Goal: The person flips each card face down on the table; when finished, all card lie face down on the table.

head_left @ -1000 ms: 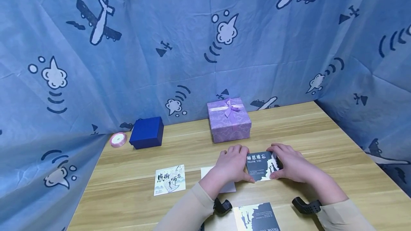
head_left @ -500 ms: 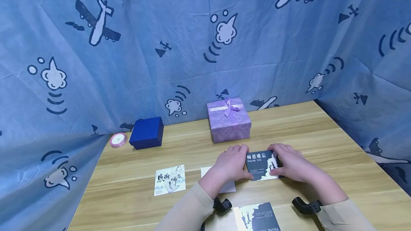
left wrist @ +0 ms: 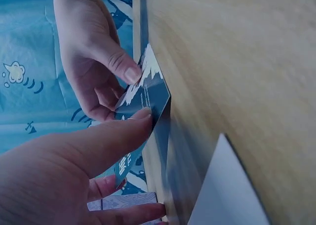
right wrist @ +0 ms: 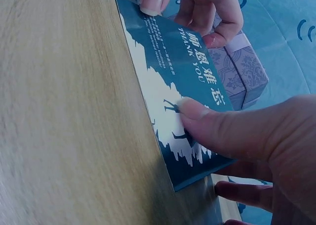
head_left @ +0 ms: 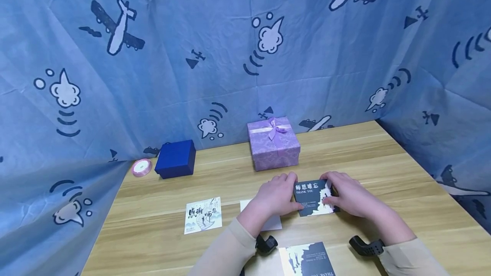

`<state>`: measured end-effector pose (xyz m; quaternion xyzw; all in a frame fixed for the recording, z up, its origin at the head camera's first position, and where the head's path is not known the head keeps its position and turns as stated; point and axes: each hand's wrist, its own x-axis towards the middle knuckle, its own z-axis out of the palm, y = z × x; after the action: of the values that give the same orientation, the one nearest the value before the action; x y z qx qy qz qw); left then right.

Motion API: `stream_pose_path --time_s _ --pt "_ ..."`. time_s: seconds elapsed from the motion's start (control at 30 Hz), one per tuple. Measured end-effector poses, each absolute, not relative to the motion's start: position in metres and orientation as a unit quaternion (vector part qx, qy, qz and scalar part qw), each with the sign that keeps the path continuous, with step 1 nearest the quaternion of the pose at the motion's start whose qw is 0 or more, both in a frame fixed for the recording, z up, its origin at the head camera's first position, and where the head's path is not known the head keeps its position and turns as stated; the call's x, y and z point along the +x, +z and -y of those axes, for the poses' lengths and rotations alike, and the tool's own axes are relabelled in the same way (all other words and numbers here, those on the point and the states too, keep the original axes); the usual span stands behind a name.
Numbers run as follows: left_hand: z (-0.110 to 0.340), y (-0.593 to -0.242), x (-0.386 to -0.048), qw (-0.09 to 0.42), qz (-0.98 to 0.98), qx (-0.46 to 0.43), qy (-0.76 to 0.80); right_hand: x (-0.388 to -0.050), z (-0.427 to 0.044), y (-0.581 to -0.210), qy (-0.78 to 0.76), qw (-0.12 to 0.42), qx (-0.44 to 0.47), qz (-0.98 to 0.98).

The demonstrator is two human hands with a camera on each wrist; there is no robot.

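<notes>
THANK YOU card [head_left: 310, 199], just above the desk [head_left: 153, 216] near the purple gift box [head_left: 275, 154] | grip: left hand [head_left: 273, 195], right hand [head_left: 350, 195] pinching opposite ends, thumbs [right wrist: 210, 121] on top | I'd say for steadiness

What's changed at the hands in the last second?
The left hand and right hand have shifted their thumbs from the held card's near edge up onto its printed face. Neither has let go. The purple box, blue box, ribbon roll and pale card stayed put.
</notes>
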<state>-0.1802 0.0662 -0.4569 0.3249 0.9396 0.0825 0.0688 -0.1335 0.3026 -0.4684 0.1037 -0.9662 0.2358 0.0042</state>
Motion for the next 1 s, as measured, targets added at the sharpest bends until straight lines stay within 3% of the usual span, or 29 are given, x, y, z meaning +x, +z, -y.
stream_pose_path --time_s 1.0 --pt "-0.0696 -0.4645 -0.1806 0.039 -0.946 0.311 0.084 -0.137 -0.3017 -0.469 0.259 0.018 0.067 0.964"
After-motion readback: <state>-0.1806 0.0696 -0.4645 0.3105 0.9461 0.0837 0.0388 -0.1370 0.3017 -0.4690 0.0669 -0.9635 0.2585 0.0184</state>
